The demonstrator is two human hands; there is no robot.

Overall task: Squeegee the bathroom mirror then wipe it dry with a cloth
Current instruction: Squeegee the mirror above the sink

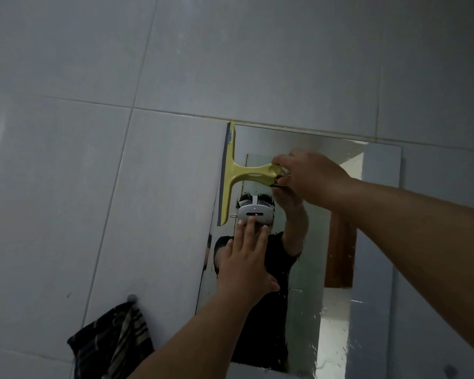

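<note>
A frameless mirror [307, 149] hangs on the tiled wall, tilted in my view, with water drops along its right side. My right hand [309, 173] grips the handle of a yellow squeegee [230, 173]. Its blade stands vertical against the mirror's upper left edge. My left hand [246, 258] lies flat on the glass lower down, fingers spread and holding nothing. A dark striped cloth [112, 343] hangs from a wall hook [132, 297] to the left of the mirror's lower part.
Large grey wall tiles [93, 187] surround the mirror on the left and above. The mirror reflects a person with a headset, a brown door and a bright opening at the lower right.
</note>
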